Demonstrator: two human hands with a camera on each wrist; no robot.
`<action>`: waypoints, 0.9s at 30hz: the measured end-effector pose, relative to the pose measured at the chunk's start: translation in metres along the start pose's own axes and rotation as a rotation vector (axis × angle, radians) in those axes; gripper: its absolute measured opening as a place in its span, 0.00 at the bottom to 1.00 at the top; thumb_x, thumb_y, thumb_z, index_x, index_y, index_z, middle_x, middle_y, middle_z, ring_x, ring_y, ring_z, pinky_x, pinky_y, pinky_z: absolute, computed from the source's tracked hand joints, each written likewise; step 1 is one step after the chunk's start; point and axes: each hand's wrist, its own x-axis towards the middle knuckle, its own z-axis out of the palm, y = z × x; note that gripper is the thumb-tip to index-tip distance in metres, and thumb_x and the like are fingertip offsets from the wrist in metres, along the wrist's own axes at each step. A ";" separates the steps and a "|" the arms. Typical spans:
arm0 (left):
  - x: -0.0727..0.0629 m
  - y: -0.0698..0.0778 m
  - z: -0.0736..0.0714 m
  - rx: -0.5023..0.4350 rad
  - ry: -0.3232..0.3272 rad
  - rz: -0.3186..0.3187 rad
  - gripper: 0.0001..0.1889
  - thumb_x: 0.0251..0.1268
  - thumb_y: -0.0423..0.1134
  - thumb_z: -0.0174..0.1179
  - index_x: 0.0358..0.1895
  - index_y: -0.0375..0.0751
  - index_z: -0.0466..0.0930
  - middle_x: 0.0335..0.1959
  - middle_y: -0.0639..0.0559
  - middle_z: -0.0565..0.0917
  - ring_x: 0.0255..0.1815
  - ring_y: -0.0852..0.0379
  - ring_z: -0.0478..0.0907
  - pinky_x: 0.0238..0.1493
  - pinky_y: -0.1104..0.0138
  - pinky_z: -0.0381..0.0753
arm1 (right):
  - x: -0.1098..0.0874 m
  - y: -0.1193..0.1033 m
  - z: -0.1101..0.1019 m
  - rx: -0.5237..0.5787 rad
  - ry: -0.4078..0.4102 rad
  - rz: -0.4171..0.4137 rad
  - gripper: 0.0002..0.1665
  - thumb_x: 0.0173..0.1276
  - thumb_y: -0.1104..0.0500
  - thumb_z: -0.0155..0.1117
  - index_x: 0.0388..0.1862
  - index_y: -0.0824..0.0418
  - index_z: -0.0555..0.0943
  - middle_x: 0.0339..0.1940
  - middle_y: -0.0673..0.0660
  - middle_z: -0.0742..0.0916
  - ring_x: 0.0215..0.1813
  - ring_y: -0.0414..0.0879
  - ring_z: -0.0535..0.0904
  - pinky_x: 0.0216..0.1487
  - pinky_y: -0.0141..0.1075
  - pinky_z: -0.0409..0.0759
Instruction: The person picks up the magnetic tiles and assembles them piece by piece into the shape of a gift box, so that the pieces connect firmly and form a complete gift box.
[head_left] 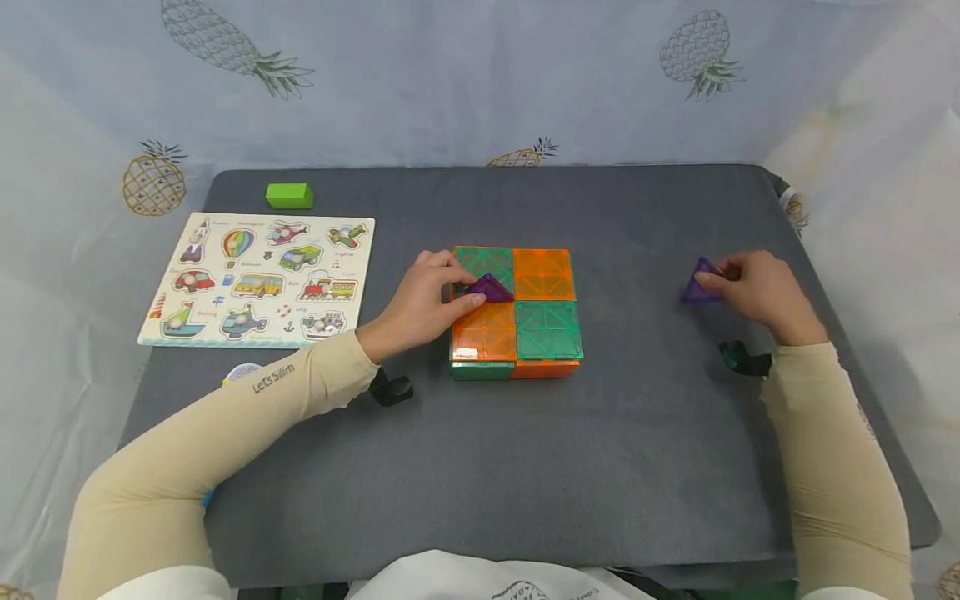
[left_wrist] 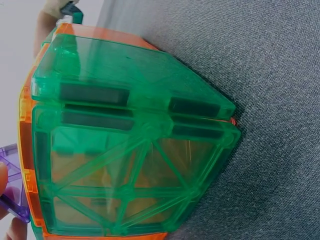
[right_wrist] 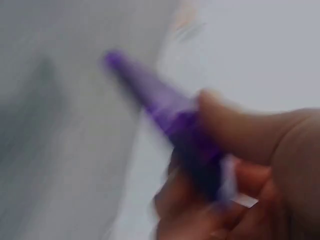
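Mid-table stands a box of see-through magnetic tiles (head_left: 549,329), its top a checker of green and orange squares. Over the left part of that top, my left hand (head_left: 422,304) pinches a purple triangular magnetic tile (head_left: 491,288) between thumb and fingers. The left wrist view has the box's green side wall (left_wrist: 125,175) up close, with the purple tile at the left edge. Out to the right, my right hand (head_left: 768,292) grips another purple triangular tile (head_left: 697,287) by its edge. That tile looks blurred in the right wrist view.
A wooden peg puzzle board (head_left: 258,279) with vehicle pictures lies to the left, a light green block (head_left: 289,196) behind it. Partly hidden by the left sleeve (head_left: 247,417) is a small round object (head_left: 242,372). A pineapple-print curtain (head_left: 450,83) hangs behind the dark grey table (head_left: 637,467).
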 end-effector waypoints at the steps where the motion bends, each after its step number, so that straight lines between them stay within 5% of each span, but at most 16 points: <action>1: 0.000 -0.001 0.000 -0.006 0.003 0.000 0.13 0.63 0.41 0.65 0.46 0.36 0.85 0.34 0.47 0.77 0.41 0.43 0.68 0.40 0.62 0.65 | -0.001 -0.016 0.000 0.017 0.052 -0.052 0.26 0.69 0.42 0.58 0.39 0.66 0.79 0.31 0.62 0.82 0.29 0.46 0.71 0.26 0.36 0.66; 6: -0.001 -0.003 0.001 -0.018 0.016 0.006 0.12 0.62 0.40 0.65 0.44 0.35 0.86 0.36 0.47 0.79 0.42 0.43 0.69 0.42 0.61 0.67 | -0.008 -0.094 0.018 0.152 0.254 -0.386 0.11 0.64 0.54 0.68 0.39 0.61 0.83 0.34 0.57 0.87 0.30 0.33 0.76 0.29 0.22 0.72; 11: -0.002 -0.003 0.002 -0.014 0.029 0.014 0.12 0.61 0.39 0.66 0.43 0.36 0.86 0.35 0.47 0.79 0.40 0.45 0.69 0.41 0.62 0.66 | -0.009 -0.144 0.051 0.245 0.232 -0.633 0.09 0.62 0.59 0.69 0.40 0.60 0.84 0.36 0.55 0.88 0.31 0.39 0.79 0.35 0.31 0.76; 17: -0.002 -0.004 0.001 0.009 0.032 0.046 0.11 0.62 0.39 0.65 0.42 0.35 0.86 0.34 0.47 0.79 0.40 0.44 0.69 0.41 0.62 0.67 | -0.009 -0.155 0.079 0.245 0.173 -0.638 0.08 0.60 0.59 0.71 0.35 0.61 0.83 0.29 0.54 0.82 0.28 0.44 0.71 0.32 0.37 0.70; 27: 0.001 -0.005 0.001 0.086 0.042 0.143 0.11 0.61 0.39 0.66 0.40 0.35 0.87 0.30 0.48 0.76 0.39 0.49 0.67 0.41 0.62 0.68 | -0.007 -0.154 0.075 0.197 0.142 -0.651 0.08 0.60 0.59 0.71 0.27 0.59 0.80 0.24 0.54 0.79 0.26 0.44 0.69 0.35 0.41 0.73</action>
